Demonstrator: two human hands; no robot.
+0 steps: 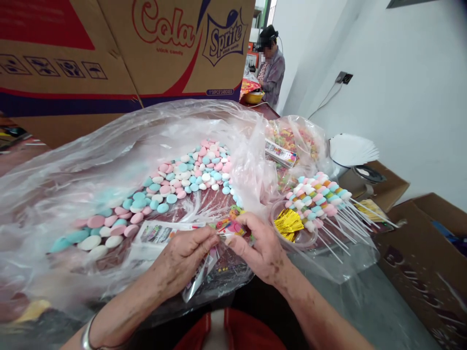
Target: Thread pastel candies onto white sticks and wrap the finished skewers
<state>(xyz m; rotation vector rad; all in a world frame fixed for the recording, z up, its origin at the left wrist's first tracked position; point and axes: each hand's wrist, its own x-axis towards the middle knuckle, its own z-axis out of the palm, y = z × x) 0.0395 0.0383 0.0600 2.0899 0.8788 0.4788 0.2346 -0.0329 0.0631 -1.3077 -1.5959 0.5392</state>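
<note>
Leftmost, a wide clear plastic bag [73,160] lies spread open, holding a heap of pastel pink, blue and white round candies [171,187]. Behind it stands a large brown cardboard box printed with Cola and Sprite logos [120,53]. Near the bottom centre, the left hand [184,257] pinches the edge of a small clear printed wrapper [204,270] between thumb and fingertips. Just beside it, the right hand [260,248] has its fingers closed on the same wrapper's top end, where a bit of colourful candy [233,226] shows. Right of the hands sits a clear plastic cup [304,238] with gold foil twist ties [289,222]. Beyond it lies a pile of pastel candy skewers on white sticks [321,197]. Far back, another person [272,68] stands working.
</note>
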